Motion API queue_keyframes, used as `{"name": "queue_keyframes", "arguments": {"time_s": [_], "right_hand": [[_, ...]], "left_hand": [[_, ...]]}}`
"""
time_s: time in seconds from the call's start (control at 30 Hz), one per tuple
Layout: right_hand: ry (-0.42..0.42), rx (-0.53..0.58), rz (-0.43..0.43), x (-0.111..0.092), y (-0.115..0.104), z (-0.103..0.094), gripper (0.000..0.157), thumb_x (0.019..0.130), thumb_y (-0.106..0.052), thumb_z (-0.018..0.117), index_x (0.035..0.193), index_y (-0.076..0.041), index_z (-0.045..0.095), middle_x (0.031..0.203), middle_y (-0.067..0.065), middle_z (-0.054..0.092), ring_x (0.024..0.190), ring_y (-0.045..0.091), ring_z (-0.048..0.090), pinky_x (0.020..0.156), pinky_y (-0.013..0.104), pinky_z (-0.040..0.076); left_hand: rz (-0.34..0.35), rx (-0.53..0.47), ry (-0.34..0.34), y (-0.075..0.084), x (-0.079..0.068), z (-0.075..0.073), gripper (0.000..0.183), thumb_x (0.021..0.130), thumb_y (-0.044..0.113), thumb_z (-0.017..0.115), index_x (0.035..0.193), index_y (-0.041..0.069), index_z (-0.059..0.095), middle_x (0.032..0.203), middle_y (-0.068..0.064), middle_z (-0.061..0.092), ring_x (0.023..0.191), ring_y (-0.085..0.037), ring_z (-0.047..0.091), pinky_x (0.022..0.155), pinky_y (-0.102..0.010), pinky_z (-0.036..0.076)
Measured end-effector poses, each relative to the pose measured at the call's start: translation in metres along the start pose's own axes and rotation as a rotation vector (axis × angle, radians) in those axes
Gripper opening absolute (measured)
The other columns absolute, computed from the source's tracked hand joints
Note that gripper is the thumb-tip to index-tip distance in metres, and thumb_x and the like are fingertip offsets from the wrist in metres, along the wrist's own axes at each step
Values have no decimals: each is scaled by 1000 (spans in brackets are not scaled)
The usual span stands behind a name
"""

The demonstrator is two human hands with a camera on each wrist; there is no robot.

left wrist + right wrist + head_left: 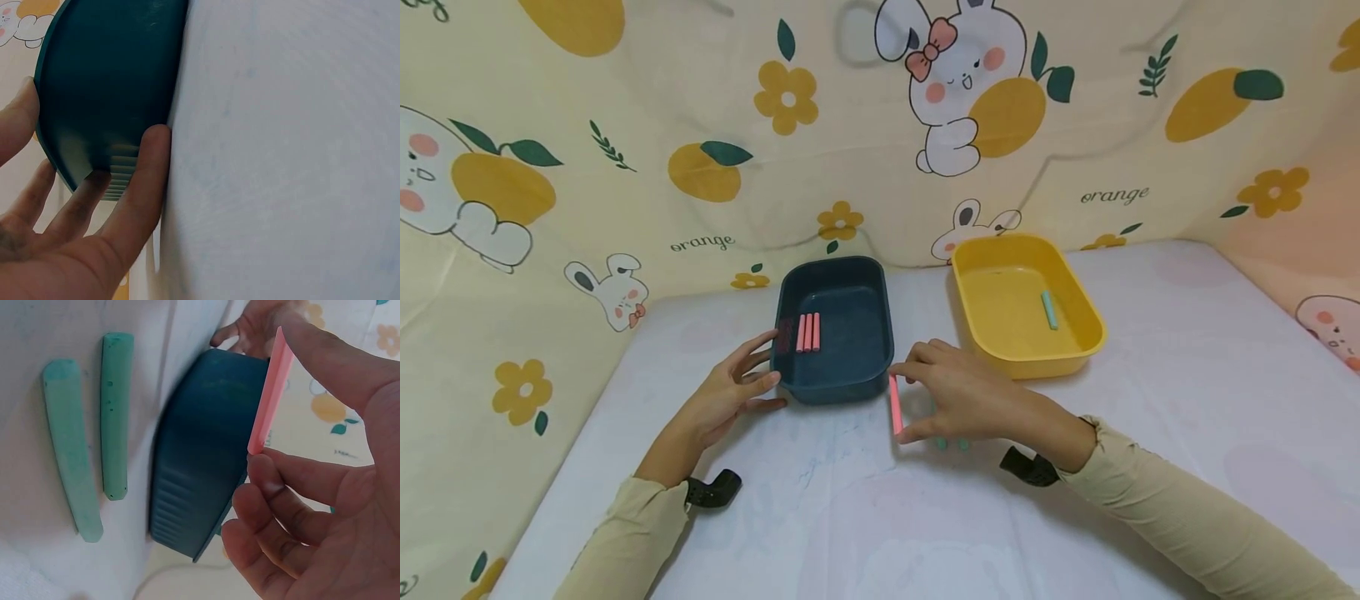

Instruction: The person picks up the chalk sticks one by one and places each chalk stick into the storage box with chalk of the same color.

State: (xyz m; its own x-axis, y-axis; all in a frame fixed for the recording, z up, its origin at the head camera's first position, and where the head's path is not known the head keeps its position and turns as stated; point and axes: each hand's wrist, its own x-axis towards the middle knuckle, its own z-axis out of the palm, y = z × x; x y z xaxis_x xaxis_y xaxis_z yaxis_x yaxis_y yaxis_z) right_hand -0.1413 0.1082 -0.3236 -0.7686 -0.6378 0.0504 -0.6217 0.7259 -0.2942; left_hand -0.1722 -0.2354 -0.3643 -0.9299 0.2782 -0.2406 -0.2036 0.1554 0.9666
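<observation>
My right hand (962,392) pinches a pink chalk stick (895,405) by its two ends between thumb and index finger, just off the near right corner of the dark blue bin (842,390). In that bin, three pink chalk sticks (808,332) lie side by side. My left hand (730,396) rests its spread fingers against the bin's left side; the left wrist view shows fingertips (156,140) touching its wall. Two green chalk sticks (117,415) lie on the table below my right hand, mostly hidden by it in the head view.
A yellow bin (1015,333) stands to the right of the dark one, with one green chalk stick (1048,310) inside. A white cloth (820,533) covers the table. Behind the bins hangs a printed curtain (850,150) with rabbits and oranges.
</observation>
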Motion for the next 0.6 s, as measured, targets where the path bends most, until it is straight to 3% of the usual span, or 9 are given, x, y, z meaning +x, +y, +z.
{"name": "queue_keyframes", "arguments": {"time_s": [0.6], "right_hand": [[19,19,3,16,1,-15,80,73,-56,83,139,-18,58,118,-2,59,103,15,52,83,29,52]], "left_hand": [[8,-8,-4,-1,1,-1,73,99,13,62,159,26,22,165,-15,20,142,-42,35,100,-58,51]]}}
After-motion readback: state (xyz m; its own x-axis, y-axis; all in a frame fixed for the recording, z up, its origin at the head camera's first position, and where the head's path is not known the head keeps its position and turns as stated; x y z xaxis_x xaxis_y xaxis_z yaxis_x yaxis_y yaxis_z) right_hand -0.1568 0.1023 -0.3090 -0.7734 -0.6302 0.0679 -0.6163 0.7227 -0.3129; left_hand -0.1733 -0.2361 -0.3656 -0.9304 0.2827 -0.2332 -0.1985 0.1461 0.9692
